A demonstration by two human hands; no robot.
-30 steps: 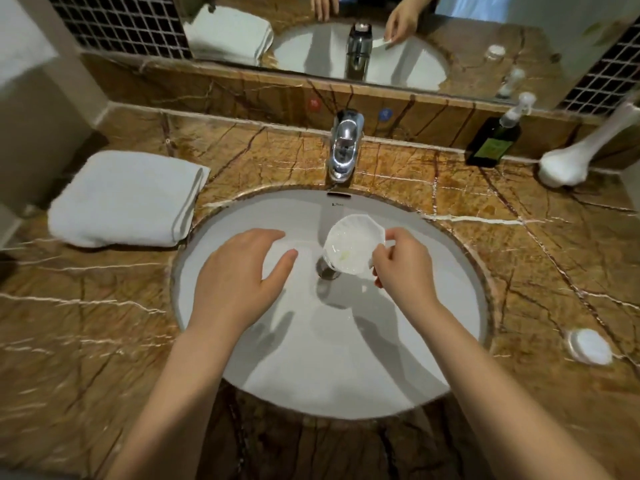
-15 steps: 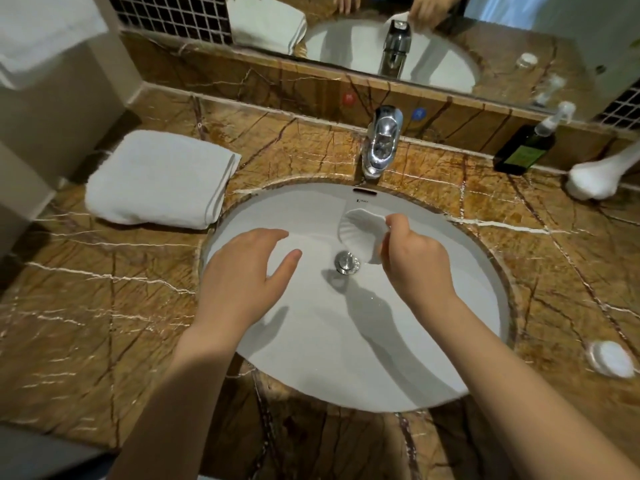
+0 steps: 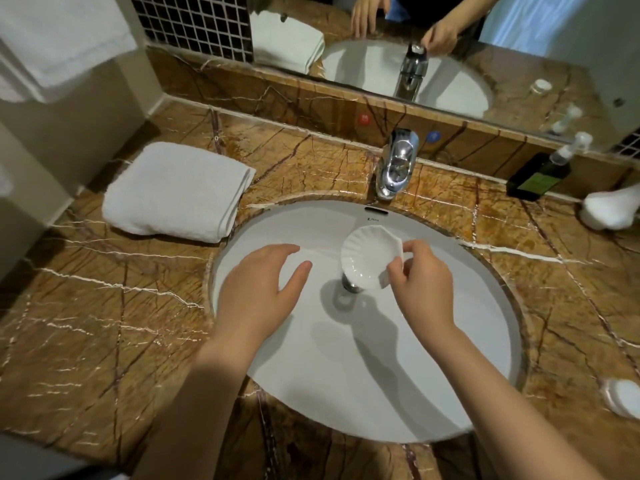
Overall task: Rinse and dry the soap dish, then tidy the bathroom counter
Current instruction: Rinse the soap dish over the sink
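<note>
Right hand (image 3: 420, 285) over soap dish (image 3: 367, 259) rim, drain (image 3: 350, 285) half-hidden

Two hands are over the basin: the left hand (image 3: 258, 289) and the right hand (image 3: 420, 289). One white soap dish (image 3: 367, 263). One sink (image 3: 346, 393) with one chrome tap (image 3: 396, 166) and one drain (image 3: 349, 284). One folded white towel (image 3: 176, 192) lies on the counter (image 3: 104, 323). One dark pump bottle (image 3: 543, 173). One small round white item (image 3: 623, 396) lies at the right edge, blurred.
</note>
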